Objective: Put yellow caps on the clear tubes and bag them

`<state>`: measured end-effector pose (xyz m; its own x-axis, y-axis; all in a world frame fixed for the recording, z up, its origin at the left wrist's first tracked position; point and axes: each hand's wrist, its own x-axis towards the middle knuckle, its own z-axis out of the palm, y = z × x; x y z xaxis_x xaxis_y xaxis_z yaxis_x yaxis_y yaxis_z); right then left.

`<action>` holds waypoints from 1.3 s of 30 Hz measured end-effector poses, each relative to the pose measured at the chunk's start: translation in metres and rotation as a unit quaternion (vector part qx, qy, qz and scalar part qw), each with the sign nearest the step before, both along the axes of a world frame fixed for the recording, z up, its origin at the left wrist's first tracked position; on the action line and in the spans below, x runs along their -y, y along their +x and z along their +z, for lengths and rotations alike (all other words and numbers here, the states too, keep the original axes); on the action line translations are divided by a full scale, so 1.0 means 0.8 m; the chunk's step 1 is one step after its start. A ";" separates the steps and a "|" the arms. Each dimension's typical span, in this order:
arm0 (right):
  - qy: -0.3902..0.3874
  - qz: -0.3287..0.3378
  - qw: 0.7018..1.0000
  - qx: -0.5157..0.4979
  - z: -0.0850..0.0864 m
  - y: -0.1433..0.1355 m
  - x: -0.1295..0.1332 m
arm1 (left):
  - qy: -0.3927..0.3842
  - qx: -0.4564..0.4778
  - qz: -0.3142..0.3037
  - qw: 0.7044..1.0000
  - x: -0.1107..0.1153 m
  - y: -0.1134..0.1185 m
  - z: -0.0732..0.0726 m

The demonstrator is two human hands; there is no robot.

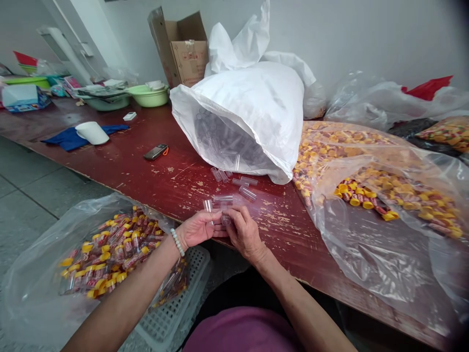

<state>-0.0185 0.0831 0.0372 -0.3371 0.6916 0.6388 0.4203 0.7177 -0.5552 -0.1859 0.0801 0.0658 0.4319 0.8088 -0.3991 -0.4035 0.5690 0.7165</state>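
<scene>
Over the table's front edge, my left hand (198, 230) is closed around a clear plastic tube (208, 208) that stands up between thumb and fingers. Close against it, my right hand (246, 235) pinches another clear tube (226, 219), partly hidden by the fingers. Several loose clear tubes (247, 193) lie on the red table (176, 181) just beyond my hands. They trail from the mouth of a big white sack (256, 98), which holds many more. Below my left forearm, a clear bag (40, 274) contains yellow-capped tubes (98, 269) with reddish contents.
To the right, a large plastic bag (377, 264) spreads over the table with yellow-capped pieces (361, 193). A phone-like device (156, 152), white cup (92, 133), blue cloth (68, 138), green basin (149, 97) and cardboard box (189, 61) stand left. A plastic crate (196, 269) sits below.
</scene>
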 end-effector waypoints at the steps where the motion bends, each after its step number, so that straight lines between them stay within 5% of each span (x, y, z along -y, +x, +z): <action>1: 0.006 0.014 1.000 0.017 -0.002 0.002 0.002 | -0.020 0.027 0.000 0.999 0.002 0.001 -0.003; 5: 0.017 0.063 0.996 0.056 -0.001 0.013 0.008 | 0.010 -0.001 0.019 1.000 0.004 -0.002 0.000; 8: 0.014 0.000 0.999 0.050 0.003 0.024 -0.002 | 0.128 -0.146 0.098 0.976 -0.001 -0.009 0.016; 11: 0.000 -0.135 0.988 0.069 -0.001 0.033 -0.031 | 0.327 -0.382 0.138 0.853 -0.012 -0.009 0.029; 14: -0.045 -0.234 0.965 0.112 -0.010 0.038 -0.065 | 0.468 -0.531 0.030 0.705 -0.024 0.001 0.027; 16: -0.076 -0.243 0.957 0.139 -0.014 0.041 -0.079 | 0.497 -0.568 -0.037 0.655 -0.030 0.008 0.019; 18: -0.094 -0.226 0.959 0.143 -0.014 0.044 -0.083 | 0.494 -0.582 -0.065 0.643 -0.033 0.010 0.010; 21: -0.108 -0.177 0.975 0.079 -0.011 0.049 -0.070 | 0.473 -0.556 -0.028 0.683 -0.032 0.010 -0.003; 26: -0.162 -0.094 0.979 -0.080 -0.004 0.048 -0.032 | 0.315 -0.311 0.170 0.880 -0.019 0.029 -0.012; 28: -0.194 -0.079 0.970 -0.126 0.001 0.047 -0.021 | 0.228 -0.201 0.235 0.923 -0.013 0.042 -0.011; 34: -0.161 -0.041 0.980 -0.108 0.022 0.058 -0.005 | 0.157 -0.097 0.258 0.948 -0.006 0.052 -0.004; 39: -0.249 -0.027 0.953 -0.173 0.014 0.055 0.001 | 0.174 -0.061 0.199 0.962 -0.007 0.052 -0.004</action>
<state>0.0253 0.0823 0.0481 -0.1206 0.9484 0.2933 0.1792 0.3114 -0.9332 -0.1441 0.0859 0.0624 0.0265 0.9944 -0.1026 -0.4403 0.1037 0.8919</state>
